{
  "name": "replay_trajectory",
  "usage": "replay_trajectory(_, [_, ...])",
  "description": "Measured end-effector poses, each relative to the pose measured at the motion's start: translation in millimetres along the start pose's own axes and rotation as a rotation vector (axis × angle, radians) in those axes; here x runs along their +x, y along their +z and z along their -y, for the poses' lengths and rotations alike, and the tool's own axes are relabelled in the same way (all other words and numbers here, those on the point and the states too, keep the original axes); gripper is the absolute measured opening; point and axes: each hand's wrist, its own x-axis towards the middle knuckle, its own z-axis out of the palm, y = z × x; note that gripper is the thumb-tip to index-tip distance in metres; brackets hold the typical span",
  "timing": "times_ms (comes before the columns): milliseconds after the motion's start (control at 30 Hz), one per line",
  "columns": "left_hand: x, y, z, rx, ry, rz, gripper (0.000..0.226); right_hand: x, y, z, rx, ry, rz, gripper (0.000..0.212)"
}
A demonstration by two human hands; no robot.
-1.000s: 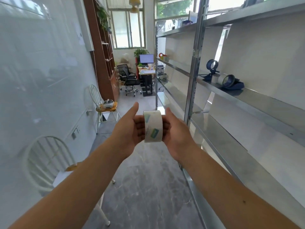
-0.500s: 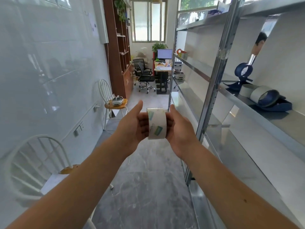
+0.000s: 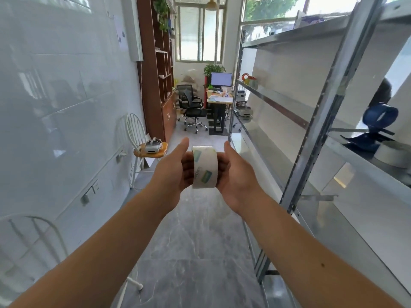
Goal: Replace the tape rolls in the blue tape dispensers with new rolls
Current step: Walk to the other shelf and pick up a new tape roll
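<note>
- Since the tape roll (image 3: pixel 204 167) sits between both palms out over the aisle floor, and not on any dispenser, the swap looks barely begun for this roll: it is in hand but not yet fitted.
- The left hand (image 3: pixel 175 167) presses one flat side of the roll and the right hand (image 3: pixel 233 172) the other; the fingers of both curl behind it, so they are closed on the roll rather than spread free, with both thumbs pointing up and away.
- A blue tape dispenser (image 3: pixel 375 127) stands on the metal shelf (image 3: pixel 347 152) to the right, well apart from the hands, its hub raised; whether that hub carries a roll I cannot tell.
- Just beside the dispenser lies a pale roll (image 3: pixel 393 155) on the same shelf; old or new, it is not clear.
- What remains, by my reading: carry the roll to the shelf, clear the hub if it is loaded, seat the roll and thread the tape.
- The held roll stands on edge, its printed band facing the camera; its hole axis runs left to right, palm to palm, roughly level.
</note>
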Motion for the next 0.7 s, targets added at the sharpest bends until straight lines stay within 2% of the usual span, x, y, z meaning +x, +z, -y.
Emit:
replay_trajectory(267, [152.8, -32.6, -34.8, 0.015, 0.005, 0.053, 0.052, 146.7, 45.9, 0.2, -0.008, -0.016, -0.064, 0.058])
replay_trajectory(400, [209.2, -31.5, -38.6, 0.034, -0.016, 0.099, 0.057, 196.0, 46.9, -0.7, -0.011, -0.016, -0.106, 0.059])
replay_trajectory(700, [309.0, 62.3, -30.5, 0.013, -0.053, 0.294, 0.059, 277.9, -26.4, 30.1, 0.010, -0.112, -0.293, 0.058])
